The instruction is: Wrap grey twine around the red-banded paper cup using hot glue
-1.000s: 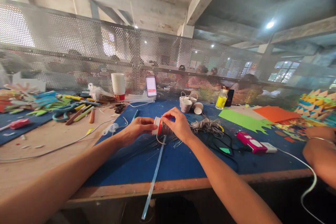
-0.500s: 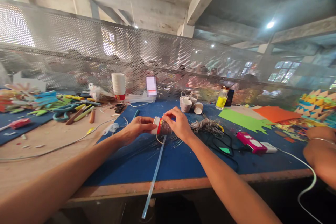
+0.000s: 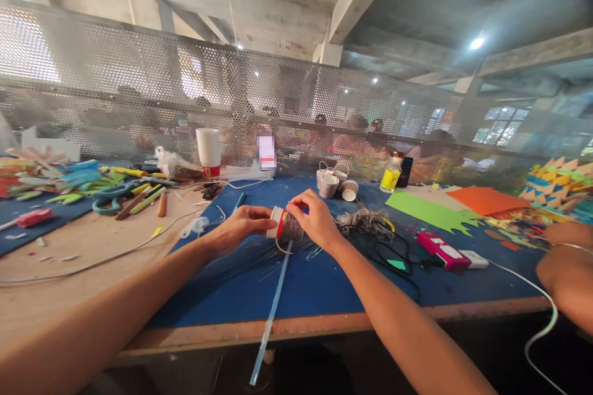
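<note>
A paper cup [image 3: 273, 223], white and red with grey-brown cord wound round part of it, lies on its side between my hands above the blue mat [image 3: 222, 296]. My left hand [image 3: 245, 222] grips its white rim end between thumb and fingers. The fingers of my right hand [image 3: 314, 216] are pinched on the cord-wrapped end. A loose loop of cord hangs under the cup. Below, a clear glue stick [image 3: 273, 315] sticks out past the table edge; its far end is hidden. A tangle of grey cord [image 3: 365, 224] lies right of my right hand.
Small cord-covered cups [image 3: 328, 184], a yellow-labelled bottle [image 3: 391, 173] and stacked paper cups [image 3: 208, 151] stand at the back. Scissors [image 3: 111, 196] lie left; a pink device [image 3: 442, 250] with a white cable lies right. Another person's arm [image 3: 565, 271] rests at far right.
Almost nothing differs. Both hands keep their hold on the cup, and the loose cord loop beneath it has shifted slightly.
</note>
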`<act>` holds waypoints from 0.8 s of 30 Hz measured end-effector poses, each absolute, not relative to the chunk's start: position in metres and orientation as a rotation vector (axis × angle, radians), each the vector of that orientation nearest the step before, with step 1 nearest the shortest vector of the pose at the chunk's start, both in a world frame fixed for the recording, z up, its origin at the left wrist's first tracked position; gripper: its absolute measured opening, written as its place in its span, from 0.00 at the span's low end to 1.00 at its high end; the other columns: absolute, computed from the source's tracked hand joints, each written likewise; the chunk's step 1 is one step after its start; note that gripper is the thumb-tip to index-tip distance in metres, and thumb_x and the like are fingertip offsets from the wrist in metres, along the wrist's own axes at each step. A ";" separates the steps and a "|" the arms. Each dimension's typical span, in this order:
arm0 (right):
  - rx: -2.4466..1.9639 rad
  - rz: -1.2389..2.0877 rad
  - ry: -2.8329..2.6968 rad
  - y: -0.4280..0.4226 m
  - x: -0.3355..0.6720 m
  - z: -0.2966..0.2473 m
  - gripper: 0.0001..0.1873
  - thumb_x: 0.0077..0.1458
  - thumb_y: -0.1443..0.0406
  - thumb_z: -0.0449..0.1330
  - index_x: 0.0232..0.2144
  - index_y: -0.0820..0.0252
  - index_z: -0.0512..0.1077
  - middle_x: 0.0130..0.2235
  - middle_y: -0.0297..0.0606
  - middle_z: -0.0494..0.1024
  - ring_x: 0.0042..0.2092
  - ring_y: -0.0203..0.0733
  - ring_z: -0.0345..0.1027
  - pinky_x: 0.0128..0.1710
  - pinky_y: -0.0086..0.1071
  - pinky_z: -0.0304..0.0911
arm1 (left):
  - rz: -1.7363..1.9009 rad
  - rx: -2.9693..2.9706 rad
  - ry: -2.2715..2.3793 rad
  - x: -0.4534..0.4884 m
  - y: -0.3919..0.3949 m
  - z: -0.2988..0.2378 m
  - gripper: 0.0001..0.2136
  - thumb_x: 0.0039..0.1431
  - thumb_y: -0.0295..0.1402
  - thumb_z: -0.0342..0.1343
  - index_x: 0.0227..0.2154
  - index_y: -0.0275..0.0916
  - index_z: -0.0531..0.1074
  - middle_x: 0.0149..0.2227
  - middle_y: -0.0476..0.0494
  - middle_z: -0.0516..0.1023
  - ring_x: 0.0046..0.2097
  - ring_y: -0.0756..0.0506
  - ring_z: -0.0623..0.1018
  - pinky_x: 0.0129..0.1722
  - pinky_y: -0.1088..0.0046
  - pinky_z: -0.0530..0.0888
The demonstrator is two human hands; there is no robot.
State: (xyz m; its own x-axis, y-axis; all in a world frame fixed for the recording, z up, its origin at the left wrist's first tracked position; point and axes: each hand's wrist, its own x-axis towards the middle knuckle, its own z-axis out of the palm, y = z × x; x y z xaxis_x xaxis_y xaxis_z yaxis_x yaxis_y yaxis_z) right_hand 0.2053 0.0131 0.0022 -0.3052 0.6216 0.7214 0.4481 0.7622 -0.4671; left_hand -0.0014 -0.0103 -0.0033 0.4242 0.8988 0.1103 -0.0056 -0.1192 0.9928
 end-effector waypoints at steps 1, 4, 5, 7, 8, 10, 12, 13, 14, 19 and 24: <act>-0.815 0.216 -1.954 0.013 0.205 0.002 0.05 0.58 0.64 0.59 0.31 0.59 0.74 0.34 0.35 0.70 0.37 0.36 0.66 0.42 0.30 0.62 | 0.950 1.488 0.834 -0.002 -0.010 -0.003 0.10 0.50 0.35 0.64 0.35 0.36 0.79 0.34 0.44 0.81 0.36 0.46 0.76 0.39 0.72 0.70; -0.826 0.221 -1.952 0.014 0.205 0.002 0.05 0.58 0.64 0.59 0.31 0.59 0.74 0.34 0.35 0.70 0.37 0.36 0.66 0.42 0.31 0.62 | 0.951 1.492 0.830 -0.002 -0.011 -0.003 0.09 0.51 0.34 0.64 0.34 0.36 0.79 0.33 0.45 0.81 0.34 0.48 0.76 0.37 0.73 0.70; -0.828 0.226 -1.950 0.013 0.205 0.002 0.05 0.58 0.64 0.59 0.31 0.59 0.74 0.34 0.35 0.70 0.36 0.36 0.66 0.42 0.30 0.62 | 0.948 1.494 0.830 -0.002 -0.011 -0.002 0.09 0.51 0.34 0.64 0.34 0.36 0.79 0.33 0.45 0.81 0.34 0.48 0.75 0.36 0.74 0.69; -0.827 0.235 -1.943 0.012 0.205 0.003 0.05 0.58 0.64 0.59 0.31 0.59 0.73 0.34 0.35 0.70 0.36 0.36 0.66 0.42 0.30 0.62 | 0.949 1.497 0.840 -0.001 -0.012 -0.002 0.08 0.51 0.34 0.64 0.33 0.36 0.79 0.32 0.46 0.80 0.33 0.49 0.75 0.36 0.74 0.69; -0.821 0.238 -1.940 0.011 0.205 0.004 0.05 0.58 0.64 0.59 0.31 0.59 0.73 0.34 0.34 0.70 0.36 0.36 0.66 0.42 0.30 0.62 | 0.953 1.495 0.846 -0.001 -0.012 -0.002 0.08 0.51 0.34 0.64 0.33 0.36 0.79 0.32 0.46 0.80 0.33 0.49 0.75 0.36 0.75 0.69; -0.804 0.239 -1.937 0.010 0.205 0.006 0.05 0.58 0.65 0.59 0.31 0.59 0.73 0.34 0.34 0.70 0.36 0.36 0.66 0.42 0.30 0.62 | 0.959 1.483 0.856 -0.001 -0.011 -0.002 0.08 0.51 0.34 0.64 0.33 0.35 0.79 0.33 0.45 0.80 0.34 0.48 0.76 0.38 0.74 0.70; -0.790 0.240 -1.936 0.008 0.204 0.008 0.05 0.58 0.65 0.59 0.31 0.60 0.73 0.34 0.35 0.70 0.37 0.36 0.66 0.42 0.30 0.61 | 0.965 1.470 0.860 -0.001 -0.010 -0.003 0.09 0.50 0.34 0.64 0.34 0.35 0.79 0.34 0.44 0.81 0.36 0.46 0.76 0.40 0.72 0.71; -0.785 0.242 -1.936 0.008 0.204 0.008 0.05 0.58 0.65 0.59 0.31 0.60 0.73 0.34 0.35 0.70 0.37 0.36 0.66 0.42 0.30 0.61 | 0.965 1.466 0.862 -0.001 -0.010 -0.003 0.10 0.50 0.34 0.64 0.34 0.35 0.79 0.34 0.44 0.81 0.36 0.46 0.77 0.40 0.71 0.71; -0.782 0.246 -1.935 0.007 0.204 0.009 0.05 0.58 0.65 0.60 0.31 0.60 0.73 0.34 0.35 0.70 0.37 0.36 0.66 0.42 0.30 0.61 | 0.965 1.465 0.866 -0.001 -0.009 -0.004 0.10 0.49 0.34 0.64 0.34 0.35 0.79 0.34 0.44 0.81 0.36 0.45 0.77 0.41 0.70 0.71; -0.747 0.262 -1.935 0.004 0.204 0.011 0.05 0.59 0.65 0.59 0.31 0.60 0.72 0.35 0.35 0.70 0.37 0.36 0.66 0.43 0.30 0.62 | 0.964 1.478 0.872 -0.002 -0.008 -0.005 0.10 0.50 0.34 0.64 0.34 0.35 0.79 0.34 0.43 0.81 0.36 0.46 0.77 0.40 0.71 0.71; -0.761 0.258 -1.936 0.006 0.204 0.009 0.04 0.58 0.65 0.59 0.31 0.59 0.72 0.35 0.35 0.71 0.37 0.36 0.66 0.43 0.31 0.62 | 0.963 1.485 0.854 -0.002 -0.009 -0.004 0.09 0.49 0.34 0.64 0.34 0.36 0.79 0.33 0.44 0.81 0.35 0.46 0.77 0.39 0.72 0.71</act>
State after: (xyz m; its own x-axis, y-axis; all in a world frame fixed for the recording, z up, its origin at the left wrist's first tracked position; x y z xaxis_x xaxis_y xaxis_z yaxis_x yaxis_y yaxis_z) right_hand 0.2038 0.0058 0.0090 -0.3032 0.6097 0.7323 0.3969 0.7795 -0.4847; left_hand -0.0016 -0.0093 -0.0040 0.4061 0.9070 0.1116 0.0016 -0.1228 0.9924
